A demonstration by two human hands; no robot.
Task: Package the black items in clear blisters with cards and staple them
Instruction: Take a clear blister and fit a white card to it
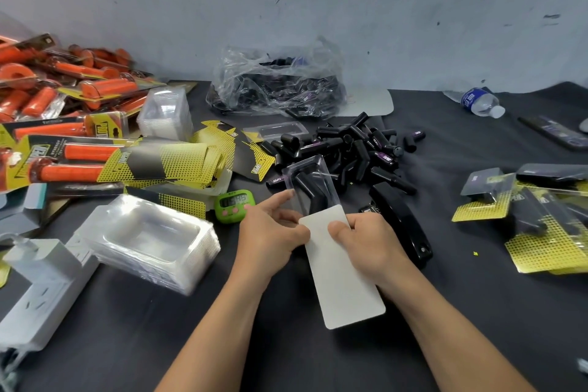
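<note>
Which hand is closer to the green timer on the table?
Left. The left hand sits just right of the green timer, apart from it; the right hand is farther right, past the white card both hands pinch.

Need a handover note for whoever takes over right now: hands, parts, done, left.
Left hand holds the blister, black item inside.
Right hand pinches the card, its top end at the blister.
Pile of black items lies behind; stapler lies just right of the hands.
Done: several packs at far right.
Left: seat card, staple, repeat.
</note>
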